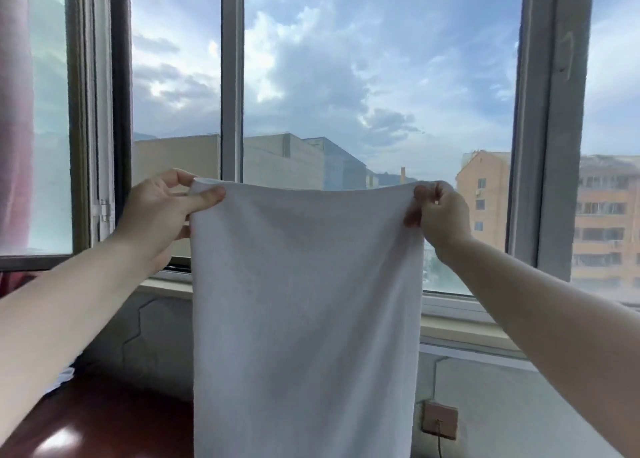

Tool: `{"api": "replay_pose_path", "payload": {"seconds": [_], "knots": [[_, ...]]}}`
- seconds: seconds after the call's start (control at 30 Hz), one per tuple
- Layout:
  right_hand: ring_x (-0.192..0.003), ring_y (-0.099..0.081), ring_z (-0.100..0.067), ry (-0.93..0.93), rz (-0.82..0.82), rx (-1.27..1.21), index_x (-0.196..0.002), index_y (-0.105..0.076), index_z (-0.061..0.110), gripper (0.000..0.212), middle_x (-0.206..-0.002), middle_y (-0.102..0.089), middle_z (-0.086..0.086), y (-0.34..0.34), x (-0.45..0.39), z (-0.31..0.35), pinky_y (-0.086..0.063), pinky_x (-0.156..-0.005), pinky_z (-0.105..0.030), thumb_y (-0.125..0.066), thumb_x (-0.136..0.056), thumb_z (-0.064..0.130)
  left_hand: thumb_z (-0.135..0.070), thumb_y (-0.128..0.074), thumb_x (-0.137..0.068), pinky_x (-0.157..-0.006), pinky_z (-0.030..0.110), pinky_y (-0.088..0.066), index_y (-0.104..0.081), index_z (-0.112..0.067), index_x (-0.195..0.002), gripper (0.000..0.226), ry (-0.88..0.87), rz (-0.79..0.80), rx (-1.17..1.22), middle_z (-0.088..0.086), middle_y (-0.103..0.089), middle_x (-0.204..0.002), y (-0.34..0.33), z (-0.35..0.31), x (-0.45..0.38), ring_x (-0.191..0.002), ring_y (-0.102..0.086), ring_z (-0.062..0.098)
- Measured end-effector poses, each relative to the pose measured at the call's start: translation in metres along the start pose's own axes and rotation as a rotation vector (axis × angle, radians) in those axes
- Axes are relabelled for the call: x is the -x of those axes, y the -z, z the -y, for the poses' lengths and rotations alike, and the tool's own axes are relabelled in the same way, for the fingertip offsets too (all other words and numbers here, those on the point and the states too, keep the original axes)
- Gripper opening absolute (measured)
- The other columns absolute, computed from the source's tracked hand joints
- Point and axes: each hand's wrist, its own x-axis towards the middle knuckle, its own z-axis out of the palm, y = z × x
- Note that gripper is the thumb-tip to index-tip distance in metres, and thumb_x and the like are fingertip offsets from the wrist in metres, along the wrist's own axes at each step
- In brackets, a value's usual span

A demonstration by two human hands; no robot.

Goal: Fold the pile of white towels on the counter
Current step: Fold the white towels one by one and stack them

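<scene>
White terry-cloth towel (306, 305) hangs flat and upright in the air before the window (377, 76), its top edge stretched between both raised hands and its lower part running out of view. At the top left corner the left hand (162, 208) pinches it, thumb in front; the right hand (440, 211) pinches the top right corner. Below left lies a dark red glossy counter (104, 419).

A wide window (377, 76) fills the view, its pale frames (232, 76) splitting a cloudy blue sky and daylight over tan apartment blocks (485, 194). Below runs a sill (460, 322) and a grey wall (152, 346) with a socket (440, 419). A glossy dark red surface (104, 419) catches light at lower left.
</scene>
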Motion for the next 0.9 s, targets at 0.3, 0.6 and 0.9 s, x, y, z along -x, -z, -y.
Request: {"api": "replay_pose_path", "payload": {"seconds": [0.3, 0.6, 0.9], "knots": [[-0.089, -0.053, -0.025, 0.133, -0.074, 0.030, -0.106, -0.054, 0.013, 0.016, -0.096, -0.058, -0.003, -0.009, -0.059, 0.044, -0.042, -0.076, -0.033, -0.041, -0.096, 0.016, -0.016, -0.081, -0.074, -0.048, 0.016, -0.045, -0.063, -0.026, -0.069, 0.022, -0.045, -0.354, 0.342, -0.006, -0.072, -0.072, -0.078, -0.003, 0.063, -0.059, -0.065, 0.010], [-0.104, -0.057, -0.035, 0.205, 0.334, 0.232, -0.111, -0.057, 0.000, 0.023, -0.115, -0.062, -0.023, -0.148, 0.053, -0.042, -0.028, -0.071, -0.025, -0.043, -0.098, 0.011, -0.015, -0.077, -0.080, -0.052, 0.023, -0.047, -0.060, -0.021, -0.074, 0.019, 0.185, -0.765, 0.353, 0.005, -0.066, -0.072, -0.045, 0.126, 0.211, -0.065, -0.057, 0.019], [-0.117, -0.052, -0.027, -0.119, 0.684, 0.365, -0.116, -0.059, 0.008, 0.029, -0.124, -0.061, -0.011, -0.265, 0.222, -0.163, -0.033, -0.081, -0.020, -0.037, -0.097, 0.006, -0.023, -0.077, -0.078, -0.058, 0.026, -0.044, -0.057, -0.022, -0.073, 0.021, 0.532, -0.913, -0.292, -0.011, -0.062, -0.064, 0.106, 0.275, 0.277, -0.061, -0.055, 0.006]]}}
